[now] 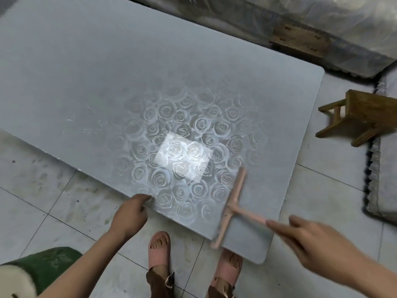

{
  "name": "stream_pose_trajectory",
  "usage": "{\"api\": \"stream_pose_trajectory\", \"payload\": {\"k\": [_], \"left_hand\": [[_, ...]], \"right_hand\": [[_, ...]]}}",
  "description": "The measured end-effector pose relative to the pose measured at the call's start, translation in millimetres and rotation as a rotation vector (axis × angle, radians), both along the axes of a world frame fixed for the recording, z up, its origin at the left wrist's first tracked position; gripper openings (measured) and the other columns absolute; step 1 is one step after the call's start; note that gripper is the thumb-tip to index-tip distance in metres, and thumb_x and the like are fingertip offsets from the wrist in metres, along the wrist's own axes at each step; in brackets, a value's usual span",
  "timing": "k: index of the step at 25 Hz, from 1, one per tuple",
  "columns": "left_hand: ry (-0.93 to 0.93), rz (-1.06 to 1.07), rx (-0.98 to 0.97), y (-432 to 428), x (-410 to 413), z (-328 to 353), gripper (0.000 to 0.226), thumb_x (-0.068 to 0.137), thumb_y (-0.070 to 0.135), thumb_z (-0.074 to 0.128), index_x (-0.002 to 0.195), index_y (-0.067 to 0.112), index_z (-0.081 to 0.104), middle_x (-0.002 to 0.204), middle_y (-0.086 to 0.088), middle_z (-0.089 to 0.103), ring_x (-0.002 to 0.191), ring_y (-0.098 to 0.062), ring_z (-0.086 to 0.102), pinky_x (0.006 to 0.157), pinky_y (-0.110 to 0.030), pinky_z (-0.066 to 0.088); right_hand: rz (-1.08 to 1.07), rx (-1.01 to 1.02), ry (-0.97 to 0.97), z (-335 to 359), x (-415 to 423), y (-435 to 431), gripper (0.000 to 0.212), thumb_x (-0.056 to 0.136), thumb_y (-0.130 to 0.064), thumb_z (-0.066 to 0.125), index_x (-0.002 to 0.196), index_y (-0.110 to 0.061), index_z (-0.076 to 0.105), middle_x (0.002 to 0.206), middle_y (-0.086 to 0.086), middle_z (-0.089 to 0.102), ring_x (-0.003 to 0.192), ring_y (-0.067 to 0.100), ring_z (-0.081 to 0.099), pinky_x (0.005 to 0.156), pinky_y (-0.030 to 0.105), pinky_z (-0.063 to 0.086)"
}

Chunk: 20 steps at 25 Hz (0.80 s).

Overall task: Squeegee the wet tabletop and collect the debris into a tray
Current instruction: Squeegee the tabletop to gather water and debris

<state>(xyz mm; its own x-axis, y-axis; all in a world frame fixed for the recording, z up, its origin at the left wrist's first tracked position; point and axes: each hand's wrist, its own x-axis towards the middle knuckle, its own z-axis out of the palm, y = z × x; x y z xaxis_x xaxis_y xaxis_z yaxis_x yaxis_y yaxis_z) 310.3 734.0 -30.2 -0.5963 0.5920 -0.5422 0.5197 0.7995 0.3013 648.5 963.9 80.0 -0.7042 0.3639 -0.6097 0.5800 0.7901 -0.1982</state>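
Lying on the tabletop point(107, 72), squeegee point(231, 208) gripped by right hand point(305, 239); left hand point(129, 214) clasps the edge.

I count one table point(150, 72), one squeegee point(231, 208), one stool point(361, 117) and one green roll point(40, 267). I have two hands here, left hand point(129, 214) and right hand point(300, 237), and two sandals point(159, 254).

A floor of pale square tiles point(53, 211), smudged with dirt, is crossed by dark grout lines. A small brown wooden stool point(365, 115) is tipped on its side at the right, beside a grey quilted mattress edge point(382, 181). A clear plastic-wrapped bulk point(322, 16) is laid along the top, near a worn wooden board point(300, 38). A green roll point(43, 269) is seen at lower left.
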Motion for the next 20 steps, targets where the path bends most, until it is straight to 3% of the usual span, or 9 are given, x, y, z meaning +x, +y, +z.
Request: {"api": "stream_pose_trajectory", "payload": {"k": [3, 7, 11, 14, 16, 20], "left_hand": [[0.1, 0.148, 0.041, -15, -25, 1, 0.047, 0.089, 0.006, 0.043, 0.134, 0.014, 0.053, 0.138, -0.003, 0.05, 0.116, -0.026, 0.055, 0.087, -0.035, 0.047], [0.028, 0.39, -0.131, -36, -58, -2, 0.046, 0.089, 0.013, 0.042, 0.135, 0.011, 0.044, 0.131, -0.011, 0.05, 0.108, -0.032, 0.055, 0.083, -0.037, 0.046], [-0.181, 0.588, -0.15, -55, -91, -11, 0.044, 0.089, 0.01, 0.043, 0.133, 0.009, 0.049, 0.132, -0.013, 0.055, 0.119, -0.031, 0.051, 0.095, -0.034, 0.04], [-0.363, 0.719, -0.056, -67, -115, -17, 0.044, 0.091, 0.005, 0.044, 0.134, 0.006, 0.05, 0.132, -0.014, 0.056, 0.12, -0.03, 0.053, 0.104, -0.038, 0.041], [-0.437, 0.812, 0.012, -65, -129, -22, 0.045, 0.091, 0.003, 0.047, 0.135, 0.006, 0.05, 0.126, -0.015, 0.059, 0.112, -0.03, 0.057, 0.098, -0.038, 0.044], [-0.57, 0.929, 0.128, -59, -146, -31, 0.039, 0.09, -0.001, 0.049, 0.127, 0.007, 0.056, 0.094, -0.008, 0.06, 0.082, -0.021, 0.057, 0.066, -0.027, 0.042]], "right_hand": [[0.009, -0.083, 0.126, -24, -93, -37, 0.052, 0.098, -0.033, 0.032, 0.144, -0.052, 0.015, 0.097, -0.005, 0.038, 0.089, 0.027, 0.058, 0.069, 0.035, 0.04], [-0.007, -0.064, 0.24, -41, -227, -59, 0.047, 0.099, -0.029, 0.033, 0.145, -0.041, 0.027, 0.106, 0.006, 0.052, 0.098, 0.032, 0.057, 0.076, 0.036, 0.044], [-0.016, 0.021, 0.221, -14, -190, -40, 0.043, 0.096, -0.043, 0.028, 0.136, -0.055, 0.022, 0.081, -0.009, 0.046, 0.083, 0.024, 0.06, 0.063, 0.034, 0.042], [-0.14, -0.025, 0.099, -1, -181, -49, 0.043, 0.096, -0.041, 0.03, 0.138, -0.053, 0.027, 0.078, -0.009, 0.046, 0.081, 0.021, 0.059, 0.068, 0.032, 0.046], [-0.106, -0.067, 0.155, -9, -215, -57, 0.047, 0.098, -0.034, 0.034, 0.139, -0.054, 0.025, 0.08, -0.006, 0.046, 0.081, 0.025, 0.058, 0.07, 0.034, 0.046], [0.007, -0.079, 0.266, -37, -345, -80, 0.047, 0.099, -0.03, 0.033, 0.142, -0.05, 0.027, 0.091, 0.004, 0.048, 0.092, 0.034, 0.056, 0.076, 0.036, 0.046]]}}
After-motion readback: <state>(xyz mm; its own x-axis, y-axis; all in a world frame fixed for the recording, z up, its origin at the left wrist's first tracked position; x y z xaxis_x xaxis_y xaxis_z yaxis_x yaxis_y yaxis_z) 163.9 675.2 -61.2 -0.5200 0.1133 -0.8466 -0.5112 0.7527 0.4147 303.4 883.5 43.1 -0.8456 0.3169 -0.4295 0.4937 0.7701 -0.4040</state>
